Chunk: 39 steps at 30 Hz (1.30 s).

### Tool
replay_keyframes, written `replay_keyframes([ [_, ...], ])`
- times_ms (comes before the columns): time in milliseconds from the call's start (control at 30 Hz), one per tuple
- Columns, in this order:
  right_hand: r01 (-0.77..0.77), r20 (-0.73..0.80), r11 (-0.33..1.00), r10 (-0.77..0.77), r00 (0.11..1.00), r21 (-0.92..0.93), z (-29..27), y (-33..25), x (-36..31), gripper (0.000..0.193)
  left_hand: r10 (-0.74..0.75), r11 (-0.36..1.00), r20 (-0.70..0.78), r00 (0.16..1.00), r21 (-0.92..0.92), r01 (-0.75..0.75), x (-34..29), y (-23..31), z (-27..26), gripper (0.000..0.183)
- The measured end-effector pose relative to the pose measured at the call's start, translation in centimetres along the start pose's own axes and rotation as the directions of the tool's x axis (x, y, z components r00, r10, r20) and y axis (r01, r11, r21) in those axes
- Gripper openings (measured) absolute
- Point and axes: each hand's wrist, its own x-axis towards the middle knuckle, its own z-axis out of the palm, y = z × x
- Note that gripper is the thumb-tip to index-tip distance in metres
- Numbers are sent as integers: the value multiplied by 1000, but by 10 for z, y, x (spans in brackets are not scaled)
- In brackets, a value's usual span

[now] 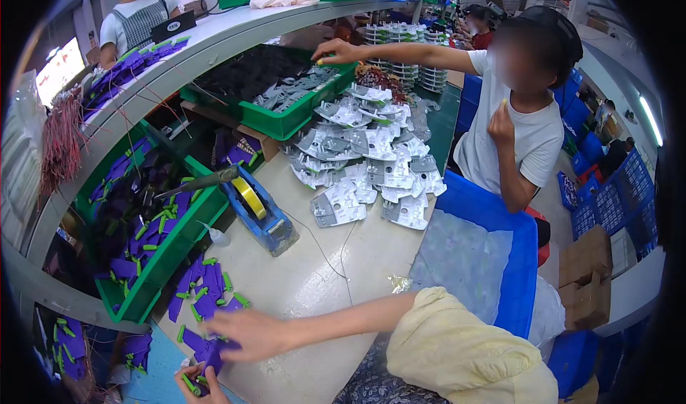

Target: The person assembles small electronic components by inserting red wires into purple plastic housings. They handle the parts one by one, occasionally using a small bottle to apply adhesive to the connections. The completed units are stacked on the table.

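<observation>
At the lower left, my left hand (202, 388) is closed around a purple plastic piece (213, 359) with bright green ends showing between the fingers. Just above it my right hand (250, 335) reaches in from the right, slightly blurred. Its fingers are bent over purple plastic by the left hand, and it seems to grip the same piece; the fingertips are partly hidden. Loose purple-and-green pieces (207, 300) lie on the table beyond both hands. A green bin (146, 290) at the left is heaped with similar pieces.
A blue tape dispenser (275, 234) with yellow tape stands mid-table. Grey-white plastic housings (371, 154) are piled behind it, beside a green tray (286, 122) of dark and grey parts. A blue bin (525, 261) is at right. Across the table, a co-worker (514, 125) reaches toward the tray.
</observation>
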Motion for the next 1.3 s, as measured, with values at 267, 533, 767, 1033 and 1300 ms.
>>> replay_keyframes([
  [267, -471, 536, 553, 52, 843, 687, -12, -46, -5, 37, -475, 288, 2, 880, -945, 158, -9, 82, 34, 26],
  [533, 334, 299, 925, -271, 915, -182, -65, -41, -40, 42, -465, 517, 118, 877, -768, 378, -44, 84, 49, 38],
  [767, 344, 236, 899, -284, 929, -272, -71, -23, -47, 40, -496, 783, 187, 848, -326, 530, -60, 69, 33, 24],
  [1033, -266, -70, 964, 264, 962, -15, -35, 40, 4, 26, 331, 888, 211, 920, 261, -379, 43, 13, 89, 43],
  [1300, -291, -149, 764, 252, 956, -576, 3, 88, 53, 51, -307, 870, -167, 937, -449, 204, 24, 10, 76, 25],
])
